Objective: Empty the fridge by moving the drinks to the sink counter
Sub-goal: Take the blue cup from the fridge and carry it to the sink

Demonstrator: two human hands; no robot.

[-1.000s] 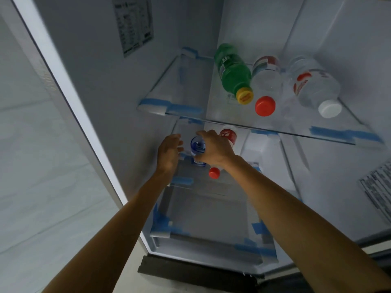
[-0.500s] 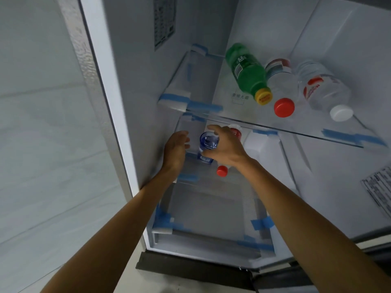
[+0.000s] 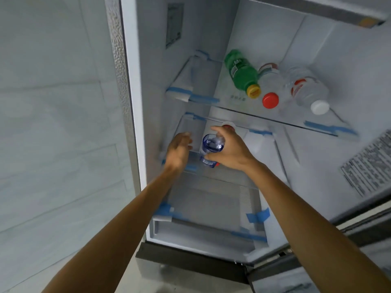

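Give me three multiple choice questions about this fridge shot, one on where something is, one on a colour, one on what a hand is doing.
1. Where does the green bottle lie?
A. upper glass shelf
B. bottom drawer
C. door rack

2. What colour is the green bottle's cap?
A. white
B. yellow
C. blue

3. What is the right hand doing?
A. hanging free
B. gripping the blue-tinted bottle
C. pushing the door

Answers:
1 A, it lies on the upper glass shelf beside two clear bottles.
2 B, the cap is yellow; the neighbours' caps are red and white.
3 B, its fingers wrap the blue-tinted bottle on the lower level, while the left hand is open beside it.
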